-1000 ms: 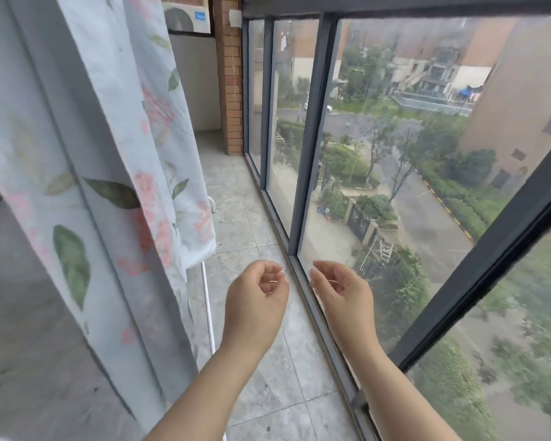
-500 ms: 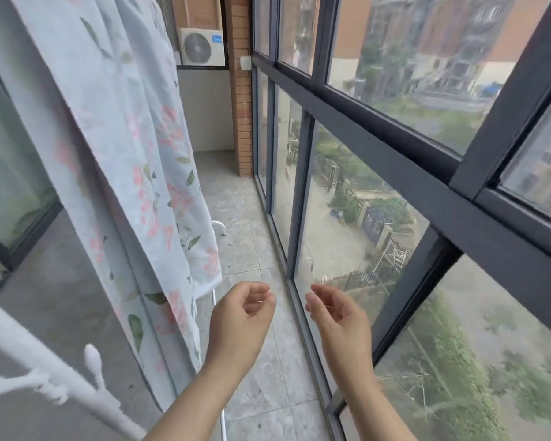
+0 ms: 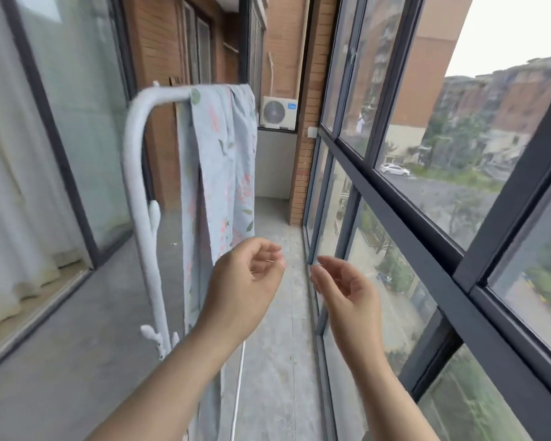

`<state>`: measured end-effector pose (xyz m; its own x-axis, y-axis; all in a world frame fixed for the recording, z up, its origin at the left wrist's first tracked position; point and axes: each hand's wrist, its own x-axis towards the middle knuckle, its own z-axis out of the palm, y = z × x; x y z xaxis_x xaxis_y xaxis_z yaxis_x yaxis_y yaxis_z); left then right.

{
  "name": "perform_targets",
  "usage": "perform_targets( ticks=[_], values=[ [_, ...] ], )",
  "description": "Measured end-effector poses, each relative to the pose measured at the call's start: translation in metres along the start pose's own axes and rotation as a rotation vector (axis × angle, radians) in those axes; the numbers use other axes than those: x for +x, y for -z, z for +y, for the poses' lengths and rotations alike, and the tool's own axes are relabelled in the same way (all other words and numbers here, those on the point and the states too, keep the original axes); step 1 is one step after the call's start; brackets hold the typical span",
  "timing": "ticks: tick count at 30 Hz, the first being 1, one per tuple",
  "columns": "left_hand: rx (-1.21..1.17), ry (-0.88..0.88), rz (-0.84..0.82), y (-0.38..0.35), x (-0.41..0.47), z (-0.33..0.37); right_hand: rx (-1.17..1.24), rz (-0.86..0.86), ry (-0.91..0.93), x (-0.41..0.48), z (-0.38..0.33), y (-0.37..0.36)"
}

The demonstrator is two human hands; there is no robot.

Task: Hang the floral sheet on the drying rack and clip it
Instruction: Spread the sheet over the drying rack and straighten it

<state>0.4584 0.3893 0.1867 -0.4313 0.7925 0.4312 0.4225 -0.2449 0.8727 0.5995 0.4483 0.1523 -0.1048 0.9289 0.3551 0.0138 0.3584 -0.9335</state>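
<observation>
Two hands are raised in front of the white drying rack (image 3: 133,173), on its window side. The left hand (image 3: 248,281) is nearer the rack, its fingers loosely curled toward the thumb. It overlaps the lower part of the hanging cloth in view, but whether it touches it cannot be told. The right hand (image 3: 344,291) is farther from the rack, palm turned toward the left hand, fingers half bent and relaxed. Neither hand holds anything that shows, and a narrow gap separates them.

The floral sheet (image 3: 220,154) is draped over the rack's top bar, bunched toward the far end, and hangs straight down in long folds of pale blue with pink flowers and green leaves. Short white pegs stick out of the rack's near upright.

Beyond the rack's far end an air-conditioner unit (image 3: 277,111) sits beside a brick pillar (image 3: 301,173). On the rack's other side from the hands runs a glass door (image 3: 77,106) with a pale curtain behind it. Opposite, past the hands, stands a dark-framed window wall (image 3: 427,249).
</observation>
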Motion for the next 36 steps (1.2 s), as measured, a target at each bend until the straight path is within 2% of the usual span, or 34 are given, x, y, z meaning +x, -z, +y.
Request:
perform_targets(
  ticks=[10,24,31,36],
  values=[
    [0.019,-0.204,0.154,0.077,0.029,0.082,0.082,-0.152,0.256,0.033,-0.093,-0.055],
    [-0.036,-0.232,0.267,0.162,0.084,0.090,-0.076,-0.165,0.359,0.081,-0.149,-0.117],
    [-0.056,-0.268,0.239,0.199,0.134,0.057,-0.218,-0.107,0.339,0.127,-0.176,-0.171],
    [-0.082,-0.276,0.100,0.221,0.184,0.026,-0.332,-0.090,0.307,0.157,-0.194,-0.202]
  ],
)
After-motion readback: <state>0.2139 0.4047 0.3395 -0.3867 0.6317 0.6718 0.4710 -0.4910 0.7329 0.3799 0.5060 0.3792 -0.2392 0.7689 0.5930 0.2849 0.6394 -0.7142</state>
